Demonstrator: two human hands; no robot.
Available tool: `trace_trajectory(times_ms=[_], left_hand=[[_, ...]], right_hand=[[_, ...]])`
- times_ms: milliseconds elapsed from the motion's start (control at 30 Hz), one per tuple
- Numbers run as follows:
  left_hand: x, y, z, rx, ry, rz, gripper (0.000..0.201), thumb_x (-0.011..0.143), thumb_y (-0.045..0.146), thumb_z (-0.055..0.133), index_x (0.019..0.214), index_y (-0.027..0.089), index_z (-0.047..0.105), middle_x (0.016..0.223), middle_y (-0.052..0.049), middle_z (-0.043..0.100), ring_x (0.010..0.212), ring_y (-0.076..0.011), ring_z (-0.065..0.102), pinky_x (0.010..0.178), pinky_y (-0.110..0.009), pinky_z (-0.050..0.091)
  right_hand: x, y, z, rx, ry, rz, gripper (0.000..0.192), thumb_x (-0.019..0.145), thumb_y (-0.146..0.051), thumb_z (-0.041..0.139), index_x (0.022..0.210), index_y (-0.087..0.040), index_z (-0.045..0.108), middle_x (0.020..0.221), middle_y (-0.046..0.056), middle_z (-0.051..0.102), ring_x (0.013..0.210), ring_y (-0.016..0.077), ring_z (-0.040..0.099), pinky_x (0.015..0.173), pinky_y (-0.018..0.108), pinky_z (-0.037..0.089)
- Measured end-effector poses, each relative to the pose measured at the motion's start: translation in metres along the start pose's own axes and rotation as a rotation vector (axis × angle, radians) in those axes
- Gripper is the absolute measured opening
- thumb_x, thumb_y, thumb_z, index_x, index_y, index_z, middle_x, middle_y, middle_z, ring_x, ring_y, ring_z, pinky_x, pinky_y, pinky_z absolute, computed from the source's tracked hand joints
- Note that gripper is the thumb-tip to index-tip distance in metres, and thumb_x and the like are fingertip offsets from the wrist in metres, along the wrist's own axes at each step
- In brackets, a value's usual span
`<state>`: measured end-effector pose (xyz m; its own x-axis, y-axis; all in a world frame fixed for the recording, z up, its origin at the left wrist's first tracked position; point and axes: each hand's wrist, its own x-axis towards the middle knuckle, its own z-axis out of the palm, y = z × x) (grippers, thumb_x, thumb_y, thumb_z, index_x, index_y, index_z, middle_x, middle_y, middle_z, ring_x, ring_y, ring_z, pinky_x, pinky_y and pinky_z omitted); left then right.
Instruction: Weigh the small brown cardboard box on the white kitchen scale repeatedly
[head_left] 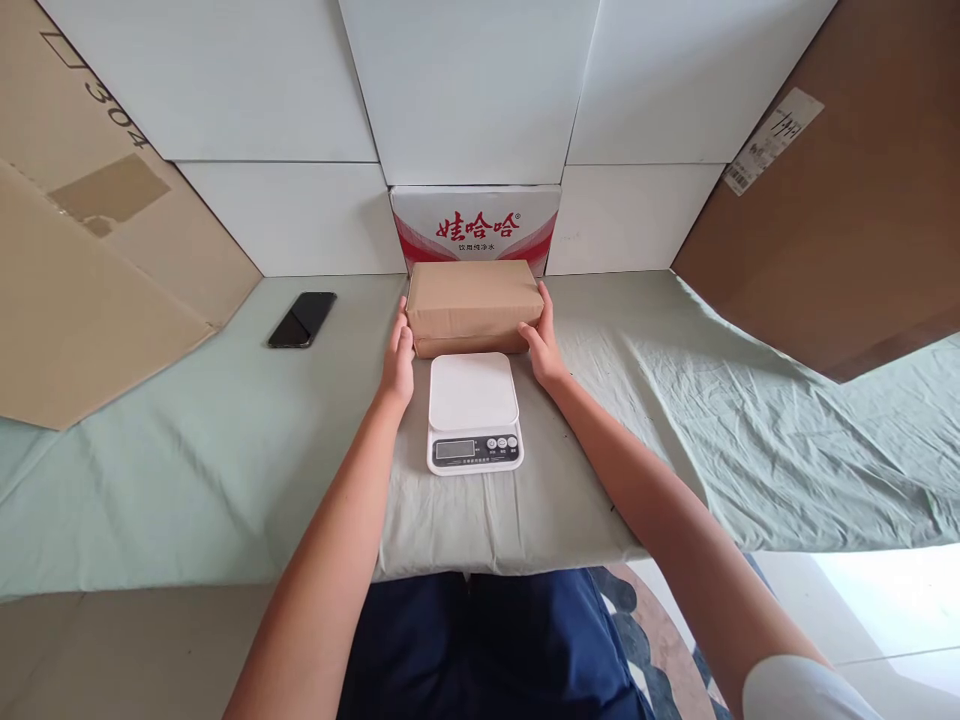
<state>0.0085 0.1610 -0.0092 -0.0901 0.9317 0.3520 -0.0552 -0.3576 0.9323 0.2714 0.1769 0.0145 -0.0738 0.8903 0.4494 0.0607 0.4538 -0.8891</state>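
Dark blue cloth (487,640) over my lap sits closest to me, at the near edge of the counter (225,470), which is covered in a wrinkled pale green sheet. Just past that edge stands a white kitchen scale (474,412), its platform bare and its display facing me. Directly behind the scale, almost touching it, lies a brown paper-wrapped parcel (474,305), flat on the sheet. My left hand (397,358) presses against the parcel's left end and my right hand (541,345) against its right end, so my grip is spread wide, with the parcel held between both palms, fingers laid along its sides. Behind the parcel a red and white carton (475,228) leans at the white wall. A black phone (302,319) lies well off to my left on the sheet, and brown cardboard sheets (90,280) stand at both sides.
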Motion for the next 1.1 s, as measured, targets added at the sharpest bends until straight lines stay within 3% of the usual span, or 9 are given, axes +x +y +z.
trace_trajectory(times_ms=[133,333,433,600,700,900,1100], left_hand=[[0.001,-0.001,-0.002,-0.056,0.047,-0.067,0.078,0.092,0.078,0.047,0.16,0.041,0.038,0.17,-0.001,0.041,0.158,-0.027,0.036,0.126,-0.046,0.035],[0.003,0.003,-0.011,-0.037,0.054,-0.075,0.086,0.086,0.085,0.047,0.157,0.037,0.045,0.17,-0.006,0.04,0.158,-0.0292,0.037,0.128,-0.049,0.03],[0.004,0.003,-0.013,-0.038,0.08,-0.08,0.088,0.085,0.086,0.048,0.155,0.032,0.05,0.168,-0.01,0.043,0.154,-0.0306,0.043,0.126,-0.049,0.035],[0.002,0.003,-0.011,0.042,0.162,-0.039,0.068,0.091,0.075,0.053,0.135,0.025,0.069,0.148,-0.014,0.066,0.144,-0.0313,0.057,0.119,-0.048,0.045],[0.001,0.005,-0.008,0.08,0.235,-0.001,0.059,0.093,0.067,0.056,0.124,0.02,0.074,0.134,-0.015,0.073,0.133,-0.0308,0.065,0.111,-0.045,0.052],[-0.001,0.008,-0.004,0.139,0.275,0.002,0.048,0.094,0.056,0.056,0.116,0.019,0.076,0.124,-0.015,0.077,0.119,-0.0298,0.071,0.09,-0.039,0.06],[0.0,0.008,-0.001,0.123,0.258,0.005,0.052,0.096,0.06,0.049,0.118,0.02,0.074,0.126,-0.014,0.076,0.123,-0.0301,0.069,0.093,-0.04,0.059]], right_hand=[[0.001,0.005,0.0,-0.009,-0.016,-0.001,0.089,0.089,-0.057,0.055,0.163,-0.029,0.015,0.177,0.002,0.019,0.165,0.0267,0.019,0.138,0.052,0.014],[-0.002,0.012,-0.01,0.033,-0.016,0.076,0.093,0.091,-0.063,0.049,0.165,-0.039,-0.003,0.175,0.002,0.024,0.163,0.0252,0.026,0.132,0.058,0.028],[-0.004,0.012,-0.014,0.037,0.0,0.106,0.094,0.091,-0.067,0.05,0.164,-0.042,-0.004,0.175,0.001,0.024,0.162,0.025,0.029,0.13,0.06,0.032],[-0.005,0.012,-0.013,-0.007,-0.056,0.085,0.098,0.091,-0.074,0.045,0.165,-0.038,-0.006,0.174,0.005,0.027,0.154,0.0266,0.043,0.129,0.056,0.034],[-0.005,0.011,-0.011,-0.047,-0.06,0.069,0.099,0.089,-0.075,0.045,0.166,-0.035,-0.001,0.176,0.004,0.026,0.159,0.0267,0.035,0.132,0.054,0.029],[-0.006,0.005,-0.008,-0.037,-0.05,0.061,0.096,0.089,-0.069,0.049,0.166,-0.029,0.008,0.178,0.003,0.019,0.164,0.0259,0.023,0.136,0.052,0.02],[-0.007,0.002,-0.005,-0.032,-0.055,0.059,0.095,0.09,-0.067,0.049,0.166,-0.028,0.008,0.178,0.002,0.018,0.165,0.0247,0.021,0.137,0.051,0.019]])
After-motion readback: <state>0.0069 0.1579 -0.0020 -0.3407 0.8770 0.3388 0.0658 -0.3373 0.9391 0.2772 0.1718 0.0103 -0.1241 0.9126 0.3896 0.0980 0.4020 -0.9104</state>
